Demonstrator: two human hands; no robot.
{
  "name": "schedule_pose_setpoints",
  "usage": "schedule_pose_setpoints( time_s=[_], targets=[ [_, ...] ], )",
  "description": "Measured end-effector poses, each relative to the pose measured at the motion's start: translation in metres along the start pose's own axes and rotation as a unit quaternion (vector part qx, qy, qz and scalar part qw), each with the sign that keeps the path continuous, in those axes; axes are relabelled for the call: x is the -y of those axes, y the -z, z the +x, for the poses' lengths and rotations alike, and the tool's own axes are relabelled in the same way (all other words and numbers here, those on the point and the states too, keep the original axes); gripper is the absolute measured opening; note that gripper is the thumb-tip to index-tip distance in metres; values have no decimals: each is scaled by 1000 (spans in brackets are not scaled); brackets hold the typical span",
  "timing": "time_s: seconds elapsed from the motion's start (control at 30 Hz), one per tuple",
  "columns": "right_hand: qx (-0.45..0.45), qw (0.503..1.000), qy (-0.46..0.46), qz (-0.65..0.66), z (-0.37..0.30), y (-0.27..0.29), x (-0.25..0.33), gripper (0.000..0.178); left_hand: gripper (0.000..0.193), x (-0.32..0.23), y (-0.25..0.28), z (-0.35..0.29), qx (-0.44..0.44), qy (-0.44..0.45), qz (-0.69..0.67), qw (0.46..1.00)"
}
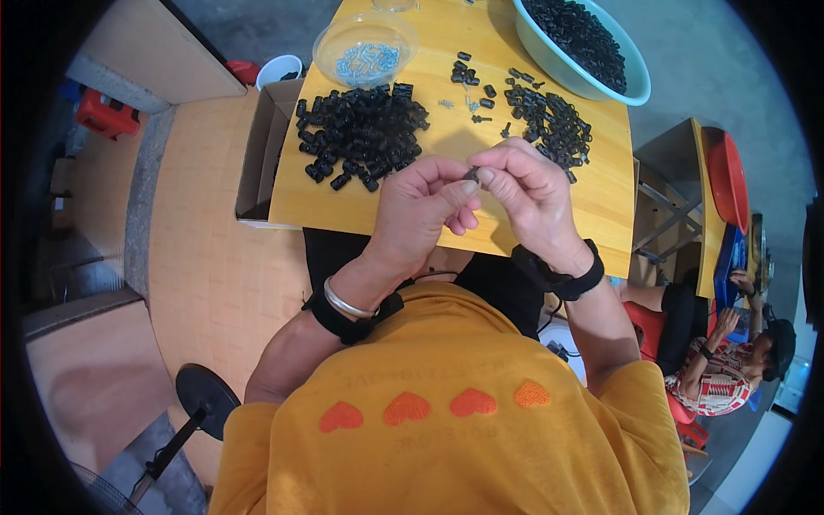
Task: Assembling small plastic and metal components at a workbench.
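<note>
Over the near edge of the yellow table, my left hand point(421, 206) and my right hand point(530, 190) meet fingertip to fingertip. Between them they pinch a small dark part point(471, 174), mostly covered by the thumbs and fingers. Left of my hands lies a large pile of black cylindrical plastic parts point(360, 129). Beyond my right hand spreads a pile of smaller black parts point(554, 124). A few loose black pieces point(464, 73) and small silvery bits point(473, 106) are scattered between the two piles.
A clear bowl of silvery screws or springs point(324, 51) stands at the far left of the table point(601, 202). A pale green basin point(637, 81) full of black parts is at the far right. An open cardboard box point(255, 176) adjoins the left edge. Another person point(717, 373) sits at the right.
</note>
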State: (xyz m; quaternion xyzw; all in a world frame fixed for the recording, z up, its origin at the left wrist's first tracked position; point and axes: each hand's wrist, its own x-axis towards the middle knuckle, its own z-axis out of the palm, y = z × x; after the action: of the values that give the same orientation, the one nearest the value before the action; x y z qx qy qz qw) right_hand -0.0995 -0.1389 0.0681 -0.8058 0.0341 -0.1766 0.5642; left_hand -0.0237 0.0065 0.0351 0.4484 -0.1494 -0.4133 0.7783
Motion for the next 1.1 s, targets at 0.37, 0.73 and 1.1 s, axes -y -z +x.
schedule_pose_setpoints(
  time_s=[0.37, 0.73, 1.1],
  targets=[
    [-13, 994, 79, -74, -4, -5, -17, 10, 11, -1, 0, 6, -18, 65, -6, 998],
    [7, 968, 112, -224, -10, -5, -14, 31, 14, 5, 2, 14, -47, 114, -25, 992],
    [-12, 953, 132, -274, -14, -9, -27, 35, 19, 4, 8, 10, -30, 169, -11, 985]
  ],
)
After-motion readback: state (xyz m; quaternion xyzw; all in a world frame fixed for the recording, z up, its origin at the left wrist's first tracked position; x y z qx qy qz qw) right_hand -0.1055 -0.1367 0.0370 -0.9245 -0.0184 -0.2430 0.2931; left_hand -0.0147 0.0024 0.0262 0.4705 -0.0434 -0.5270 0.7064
